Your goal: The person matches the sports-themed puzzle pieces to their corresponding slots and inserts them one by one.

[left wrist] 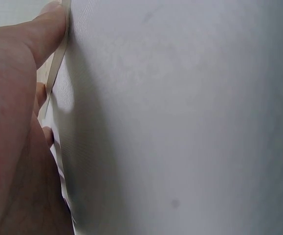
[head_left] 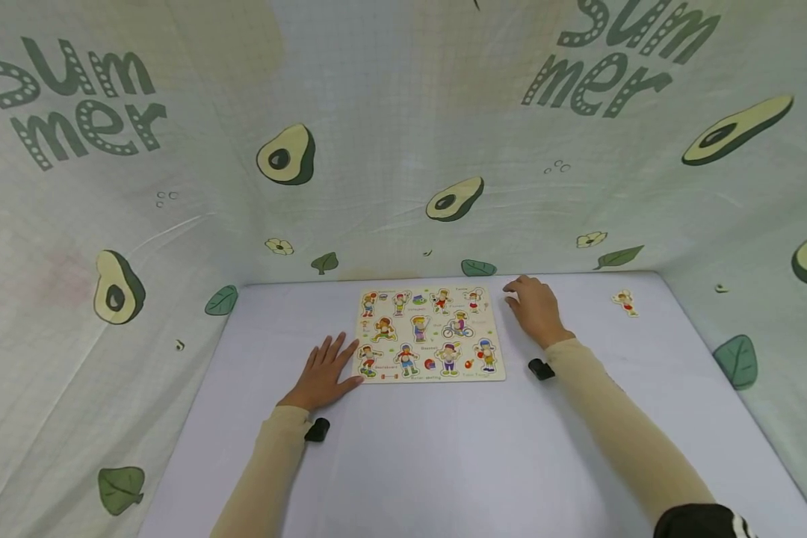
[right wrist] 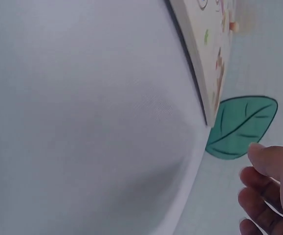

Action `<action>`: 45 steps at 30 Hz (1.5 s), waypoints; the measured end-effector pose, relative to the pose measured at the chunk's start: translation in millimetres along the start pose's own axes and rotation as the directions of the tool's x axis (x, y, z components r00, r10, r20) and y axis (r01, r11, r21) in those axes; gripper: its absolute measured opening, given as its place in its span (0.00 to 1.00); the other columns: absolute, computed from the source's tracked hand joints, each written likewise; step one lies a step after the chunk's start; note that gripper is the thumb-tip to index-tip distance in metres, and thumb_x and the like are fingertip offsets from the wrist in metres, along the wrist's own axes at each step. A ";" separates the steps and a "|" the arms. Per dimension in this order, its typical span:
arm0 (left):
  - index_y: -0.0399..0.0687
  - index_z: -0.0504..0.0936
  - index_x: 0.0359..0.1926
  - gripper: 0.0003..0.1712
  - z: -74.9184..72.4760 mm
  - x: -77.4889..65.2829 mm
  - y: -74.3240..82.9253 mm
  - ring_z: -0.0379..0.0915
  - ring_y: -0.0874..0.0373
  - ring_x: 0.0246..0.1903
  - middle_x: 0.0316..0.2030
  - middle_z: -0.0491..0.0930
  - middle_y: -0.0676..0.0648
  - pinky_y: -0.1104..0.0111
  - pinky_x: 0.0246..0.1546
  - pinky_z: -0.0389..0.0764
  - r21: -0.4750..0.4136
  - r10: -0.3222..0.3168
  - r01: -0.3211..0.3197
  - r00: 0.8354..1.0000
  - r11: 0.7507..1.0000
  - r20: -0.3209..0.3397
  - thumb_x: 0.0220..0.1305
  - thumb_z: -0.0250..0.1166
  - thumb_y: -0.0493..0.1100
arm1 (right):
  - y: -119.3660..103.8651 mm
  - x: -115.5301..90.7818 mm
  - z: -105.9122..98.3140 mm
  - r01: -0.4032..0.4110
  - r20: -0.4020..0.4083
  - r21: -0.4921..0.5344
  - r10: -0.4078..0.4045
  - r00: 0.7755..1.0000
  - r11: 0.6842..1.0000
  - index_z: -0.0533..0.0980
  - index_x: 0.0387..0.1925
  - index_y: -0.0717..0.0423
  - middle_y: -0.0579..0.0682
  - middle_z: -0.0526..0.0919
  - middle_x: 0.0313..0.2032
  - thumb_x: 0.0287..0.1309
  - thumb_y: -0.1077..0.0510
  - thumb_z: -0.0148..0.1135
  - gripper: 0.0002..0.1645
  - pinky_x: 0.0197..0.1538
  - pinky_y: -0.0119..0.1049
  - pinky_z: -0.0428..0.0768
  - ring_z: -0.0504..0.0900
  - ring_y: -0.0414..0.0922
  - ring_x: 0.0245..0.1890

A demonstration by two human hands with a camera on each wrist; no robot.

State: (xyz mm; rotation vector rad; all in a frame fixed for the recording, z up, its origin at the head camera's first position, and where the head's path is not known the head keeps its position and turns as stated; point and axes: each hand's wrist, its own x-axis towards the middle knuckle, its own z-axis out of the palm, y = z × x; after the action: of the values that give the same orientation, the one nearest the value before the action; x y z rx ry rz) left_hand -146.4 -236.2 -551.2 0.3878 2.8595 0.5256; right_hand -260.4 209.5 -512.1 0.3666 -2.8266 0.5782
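Observation:
A flat picture puzzle board (head_left: 430, 334) with rows of small sporting figures lies near the back of the white table. My left hand (head_left: 320, 376) has its fingers spread, and its thumb and index finger touch the board's left edge. Up close in the left wrist view, the thumb (left wrist: 51, 29) reaches the board's rim. To the right of the board, my right hand (head_left: 536, 310) hovers apart from it with loosely bent fingers and nothing in them. Farther right, a single figure-shaped puzzle piece (head_left: 625, 302) lies on the table. The right wrist view shows the board's corner (right wrist: 210, 115) near the right fingers.
The white table (head_left: 417, 463) meets a pale cloth backdrop (head_left: 370, 75) printed with avocados, leaves and lettering. Small black devices (head_left: 317, 430) sit at both wrists.

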 end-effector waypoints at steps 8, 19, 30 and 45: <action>0.43 0.60 0.82 0.46 -7.6 -4.4 6.5 0.36 0.30 0.82 0.83 0.47 0.32 0.36 0.80 0.39 -0.037 0.016 -0.017 1.000 0.999 -0.005 0.74 0.63 0.61 | 22.6 -13.8 -8.9 0.010 -0.005 -0.066 -0.010 1.000 0.998 0.85 0.48 0.66 0.63 0.87 0.47 0.66 0.66 0.71 0.11 0.55 0.60 0.79 0.83 0.63 0.50; 0.48 0.56 0.84 0.48 0.8 -1.0 -1.5 0.34 0.32 0.83 0.84 0.45 0.35 0.37 0.81 0.38 0.001 0.014 -0.014 1.000 1.000 -0.005 0.75 0.59 0.66 | 50.2 -29.8 -29.5 0.022 -0.028 -0.081 -0.025 0.999 0.996 0.86 0.46 0.67 0.65 0.87 0.46 0.64 0.68 0.70 0.09 0.60 0.65 0.73 0.82 0.66 0.50; 0.48 0.57 0.84 0.47 2.1 1.7 -3.8 0.34 0.33 0.83 0.84 0.45 0.35 0.37 0.81 0.39 -0.001 0.002 -0.002 1.000 1.000 0.006 0.75 0.62 0.62 | 88.9 -44.1 -45.8 -0.011 -0.060 -0.085 0.006 0.998 0.996 0.85 0.45 0.69 0.68 0.85 0.46 0.62 0.69 0.70 0.10 0.58 0.70 0.72 0.80 0.69 0.49; 0.46 0.58 0.83 0.47 -2.6 0.5 1.3 0.33 0.32 0.83 0.84 0.45 0.34 0.37 0.81 0.37 -0.023 -0.007 0.007 1.000 1.000 0.020 0.74 0.62 0.62 | 135.4 -49.5 -64.0 -0.177 -0.030 -0.114 0.174 0.984 0.978 0.82 0.50 0.73 0.76 0.80 0.52 0.65 0.69 0.65 0.14 0.56 0.74 0.70 0.76 0.75 0.52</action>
State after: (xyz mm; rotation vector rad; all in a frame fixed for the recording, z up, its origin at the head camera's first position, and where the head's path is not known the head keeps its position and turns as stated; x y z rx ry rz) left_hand -147.2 -235.7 -548.4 0.3771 2.8319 0.5496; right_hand -241.5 366.1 -516.1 0.0896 -2.8750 0.4442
